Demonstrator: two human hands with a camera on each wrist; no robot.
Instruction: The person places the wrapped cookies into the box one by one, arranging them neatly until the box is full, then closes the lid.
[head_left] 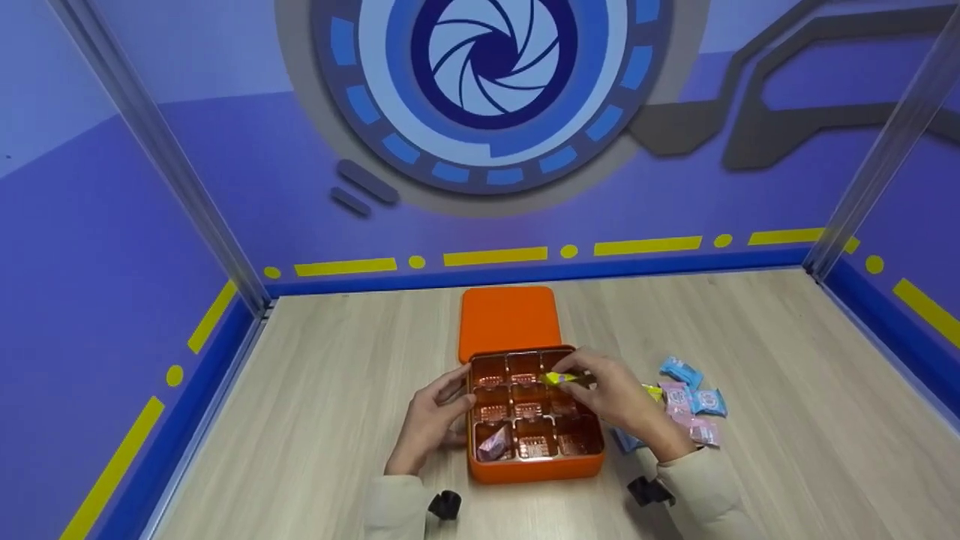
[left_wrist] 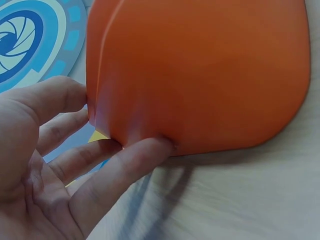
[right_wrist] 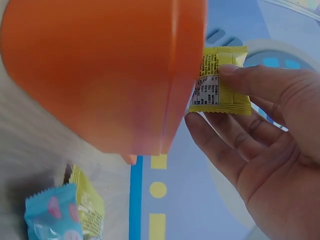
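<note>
Right hand [head_left: 611, 390] pinches a yellow packet [head_left: 558, 379] over the orange box [head_left: 536, 471], toward its far right.
It looks light, probably slick, best pinched mid-body; left hand [head_left: 426, 420] grips the box's left side.

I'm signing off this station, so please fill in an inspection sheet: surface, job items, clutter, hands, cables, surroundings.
Surface: pale wood-grain table.
Job items: open nine-compartment orange box, pink packet in its near-left compartment; orange lid behind the box; loose blue, pink and yellow packets to its right.
Clutter: nothing seen.
Hands: left hand has fingers touching the box's left side; right hand pinches a yellow packet over its right side.
Cables: nothing seen.
Surroundings: blue-purple printed walls, metal corner posts.
</note>
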